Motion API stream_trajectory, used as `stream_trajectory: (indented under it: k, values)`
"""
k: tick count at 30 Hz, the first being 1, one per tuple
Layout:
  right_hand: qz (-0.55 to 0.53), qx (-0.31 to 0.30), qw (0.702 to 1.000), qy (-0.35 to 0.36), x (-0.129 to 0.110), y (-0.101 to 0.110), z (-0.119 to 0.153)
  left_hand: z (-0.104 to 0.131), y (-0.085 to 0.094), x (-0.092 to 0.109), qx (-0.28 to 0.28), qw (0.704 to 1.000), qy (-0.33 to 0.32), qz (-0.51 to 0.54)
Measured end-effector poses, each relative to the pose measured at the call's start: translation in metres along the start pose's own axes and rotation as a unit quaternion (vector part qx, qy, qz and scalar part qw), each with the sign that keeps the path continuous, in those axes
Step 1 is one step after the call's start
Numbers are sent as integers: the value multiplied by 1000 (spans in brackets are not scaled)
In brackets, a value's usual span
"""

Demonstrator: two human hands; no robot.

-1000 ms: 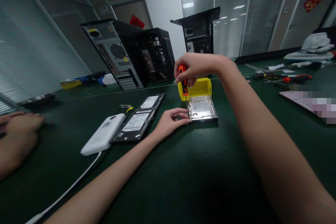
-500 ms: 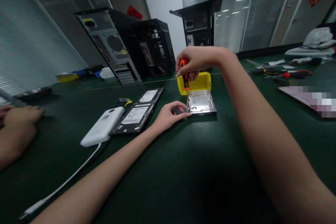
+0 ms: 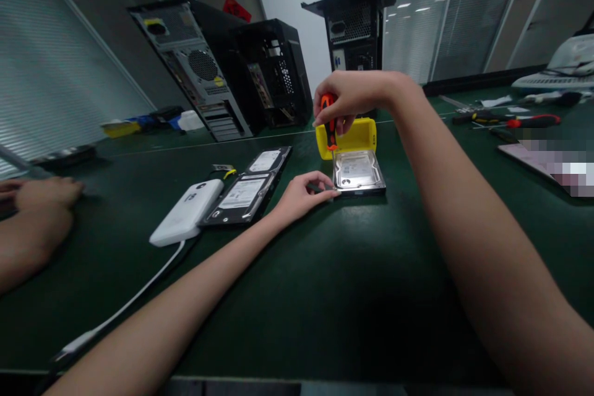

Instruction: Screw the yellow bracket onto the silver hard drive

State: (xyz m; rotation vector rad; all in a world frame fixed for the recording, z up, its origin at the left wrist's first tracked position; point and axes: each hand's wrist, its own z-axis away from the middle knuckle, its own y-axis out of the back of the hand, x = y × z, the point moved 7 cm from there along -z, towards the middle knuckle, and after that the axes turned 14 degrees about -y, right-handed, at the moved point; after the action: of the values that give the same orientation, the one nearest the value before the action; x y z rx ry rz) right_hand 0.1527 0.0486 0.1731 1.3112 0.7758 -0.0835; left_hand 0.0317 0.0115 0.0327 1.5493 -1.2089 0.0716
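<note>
My right hand [image 3: 338, 102] is wrapped round the orange-and-black handle of a screwdriver [image 3: 330, 127]. The screwdriver stands nearly upright, its shaft down at the near left corner of a silver hard drive [image 3: 357, 168]. At that same corner my left hand [image 3: 306, 192] pinches the drive's edge between thumb and fingertips. Whether a screw sits under the tip is too small to tell. Directly behind the drive is an open yellow case [image 3: 352, 136]. Left of my left hand lie two more hard drives [image 3: 242, 194] [image 3: 265, 161], end to end.
A white box-like device [image 3: 187, 213] with a white cable [image 3: 139, 297] lies at left. Computer cases [image 3: 204, 68] [image 3: 355, 28] stand behind. Tools [image 3: 510, 119] and a pinkish flat object [image 3: 529, 158] are at right. Another person's hands [image 3: 44, 195] rest at far left.
The view has tipped slightly down, so the table's near edge shows. Both hands, the screwdriver and the hard drive keep about the same positions relative to one another.
</note>
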Motion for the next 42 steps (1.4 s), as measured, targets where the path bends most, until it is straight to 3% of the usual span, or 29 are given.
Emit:
stream_trajectory:
  k: [10, 25, 42]
  values:
    - [-6, -27, 1000, -8, 0, -2, 2, 0, -2, 2, 4, 1000, 3, 10]
    - [42, 0, 999, -3, -7, -3, 6, -1, -4, 2, -9, 1000, 5, 16]
    - [37, 14, 997, 68, -27, -15, 7, -1, -3, 3, -2, 1000, -6, 13]
